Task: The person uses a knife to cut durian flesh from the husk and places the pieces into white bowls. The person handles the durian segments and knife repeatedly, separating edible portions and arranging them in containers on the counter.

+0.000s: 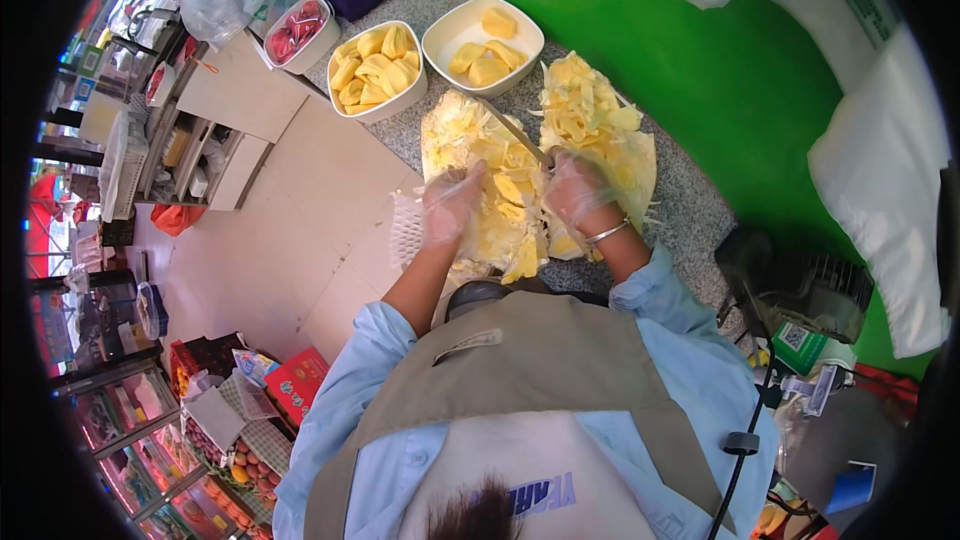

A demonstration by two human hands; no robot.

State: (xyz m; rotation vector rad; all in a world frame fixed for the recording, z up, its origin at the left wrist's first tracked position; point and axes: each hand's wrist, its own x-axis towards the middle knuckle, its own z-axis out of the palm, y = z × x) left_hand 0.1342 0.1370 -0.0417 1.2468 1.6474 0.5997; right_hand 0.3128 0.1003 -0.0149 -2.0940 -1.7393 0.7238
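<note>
Two opened pieces of jackfruit lie on the speckled stone counter (694,199). My left hand (451,204), in a clear plastic glove, rests against the edge of the left jackfruit piece (517,187); whether it grips the rind is unclear. In my gloved right hand (576,187) is a knife (514,126), its blade slanting up and left over that piece. Beyond my right hand sits the other jackfruit piece (592,109), its fibres exposed. White foam netting (407,229) sticks out beside my left wrist.
At the counter's back are a full tub of jackfruit pods (375,69), a white tub with several pods (484,45), and a wrapped tub of red fruit (300,31). A green wall (600,0) borders the counter. White plastic bags (885,165) hang at right, above a dark device (802,285).
</note>
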